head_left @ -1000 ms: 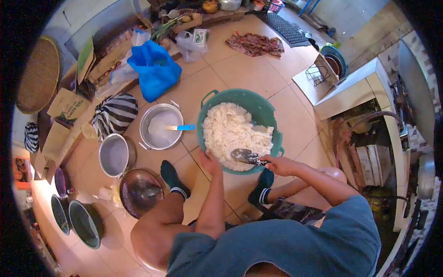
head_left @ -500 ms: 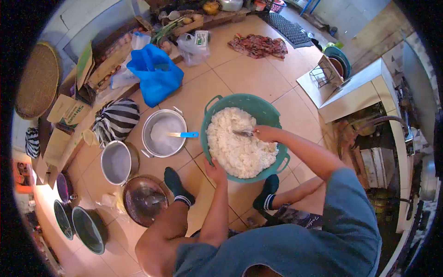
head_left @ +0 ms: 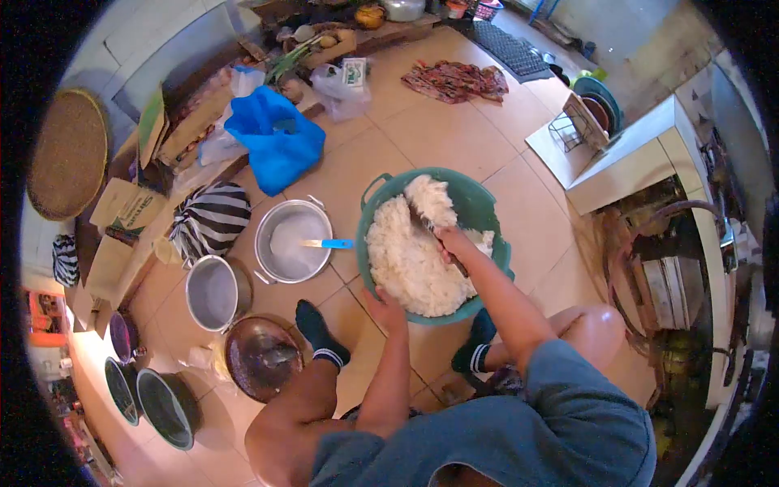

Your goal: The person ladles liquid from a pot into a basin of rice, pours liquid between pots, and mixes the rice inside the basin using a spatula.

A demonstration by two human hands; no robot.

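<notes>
A green plastic basin [head_left: 479, 195] stands on the floor between my feet, holding a large heap of white cooked rice [head_left: 406, 264]. My right hand [head_left: 454, 245] is closed round the handle of a serving spoon [head_left: 422, 221], its dark shaft showing on both sides of my fist. A clump of rice [head_left: 432, 200] sits over the spoon's head, toward the basin's far side, hiding most of it. At the near left rim, my left hand [head_left: 385, 310] grips the basin's edge; some of its fingers are hidden.
Left of the basin stand a metal pot [head_left: 268, 223] with a blue-handled spatula [head_left: 333, 243], a second pot [head_left: 213, 296] and a round dark pan [head_left: 260, 365]. A striped bundle [head_left: 213, 219] and blue bag [head_left: 276, 146] lie beyond. A tiled counter [head_left: 625, 166] flanks the right.
My right hand has moved slightly nearer and turned, and the spoon now has a clump of rice at its head, pushed toward the far side. My left hand stays at the rim.
</notes>
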